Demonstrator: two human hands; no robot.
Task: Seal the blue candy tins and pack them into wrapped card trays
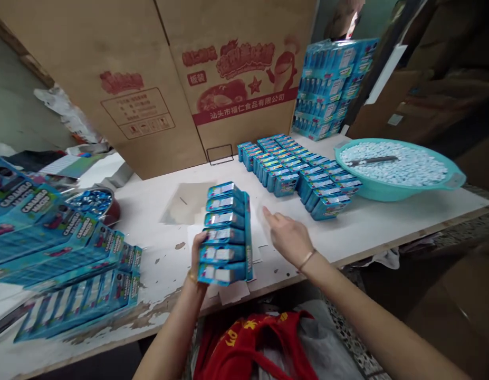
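Observation:
My left hand [197,256] is wrapped round the lower left side of a blue display box [248,237], tilted above the table. A column of several small blue packs [224,219] fills the box. To its right, my right hand [287,235] hovers over the table with the index finger stretched out; its other fingers look curled and slightly blurred, and nothing shows in it. Beyond my right hand, rows of small blue packs [286,182] stand on the white table [165,269].
Stacked filled boxes [78,295] occupy the left side, beside a bowl of blue wrapped sweets [113,211]. A large carton [149,63] stands behind. At the right are a turquoise basin [390,190] of pale pieces and a tall stack of wrapped boxes [327,89].

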